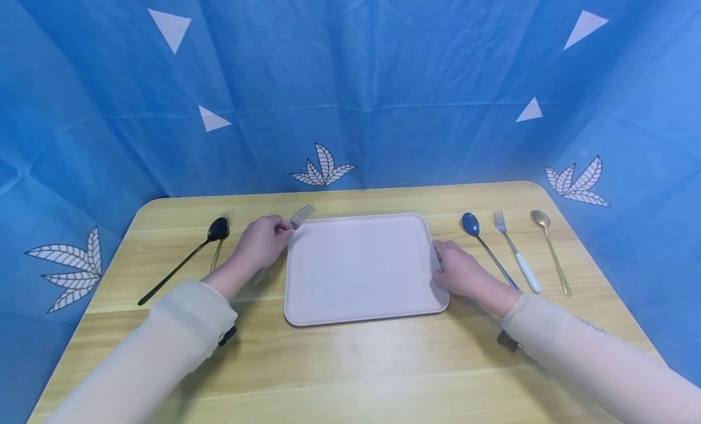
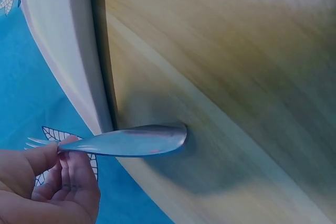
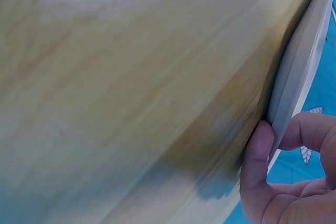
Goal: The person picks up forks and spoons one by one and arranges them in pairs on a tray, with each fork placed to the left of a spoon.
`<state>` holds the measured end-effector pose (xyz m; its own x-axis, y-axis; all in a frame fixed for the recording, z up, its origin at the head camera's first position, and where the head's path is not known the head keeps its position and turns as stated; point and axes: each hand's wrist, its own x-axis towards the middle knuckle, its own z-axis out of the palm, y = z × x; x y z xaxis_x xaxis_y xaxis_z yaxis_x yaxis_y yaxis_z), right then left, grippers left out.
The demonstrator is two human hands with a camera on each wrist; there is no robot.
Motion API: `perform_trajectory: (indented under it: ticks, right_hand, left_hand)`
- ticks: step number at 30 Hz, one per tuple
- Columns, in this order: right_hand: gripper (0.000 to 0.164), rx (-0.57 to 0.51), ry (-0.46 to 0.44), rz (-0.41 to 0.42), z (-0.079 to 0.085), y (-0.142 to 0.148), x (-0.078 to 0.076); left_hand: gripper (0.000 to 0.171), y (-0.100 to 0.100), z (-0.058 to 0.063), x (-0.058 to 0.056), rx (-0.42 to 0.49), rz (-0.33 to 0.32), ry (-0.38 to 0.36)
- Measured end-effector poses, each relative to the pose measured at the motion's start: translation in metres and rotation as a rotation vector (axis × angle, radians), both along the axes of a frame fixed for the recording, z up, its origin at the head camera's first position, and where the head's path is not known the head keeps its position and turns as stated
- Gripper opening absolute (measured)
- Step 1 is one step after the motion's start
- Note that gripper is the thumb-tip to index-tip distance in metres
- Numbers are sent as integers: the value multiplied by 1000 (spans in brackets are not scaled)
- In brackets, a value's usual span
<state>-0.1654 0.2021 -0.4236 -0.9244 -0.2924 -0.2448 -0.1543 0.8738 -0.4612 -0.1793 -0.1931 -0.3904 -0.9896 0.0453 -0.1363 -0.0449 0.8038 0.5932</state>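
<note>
My left hand (image 1: 263, 241) pinches a silver fork (image 2: 131, 141) by its narrow neck, between thumb and fingers. The fork's tines (image 1: 302, 215) point away past the far left corner of a pale, flat rectangular tray (image 1: 361, 269). Its broad, rounded handle reaches back over the wooden table, next to the tray's left side. At the opposite short side, my right hand (image 1: 462, 271) grips the tray's rim, with the thumb (image 3: 261, 140) along its outer wall and the fingers curled over the other side.
Left of the tray lie a black spoon (image 1: 218, 229) and a gold-handled fork (image 1: 217, 253) partly under it. To the right are a dark blue spoon (image 1: 471, 224), a white-handled fork (image 1: 527, 272) and a gold spoon (image 1: 554, 253). A blue curtain (image 1: 350, 77) hangs behind the table (image 1: 350, 375).
</note>
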Motion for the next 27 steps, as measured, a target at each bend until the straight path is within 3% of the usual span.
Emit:
perform_trajectory:
  ticks: [9, 14, 27]
  right_hand:
    - [68, 1, 15, 11, -1, 0, -1]
    - [66, 0, 17, 13, 0, 0, 0]
    - [69, 6, 15, 12, 0, -1, 0]
  left_hand:
    - [21, 3, 3, 6, 24, -19, 4]
    - [24, 3, 5, 7, 68, -5, -52]
    - [28, 9, -1, 6, 347, 111, -242]
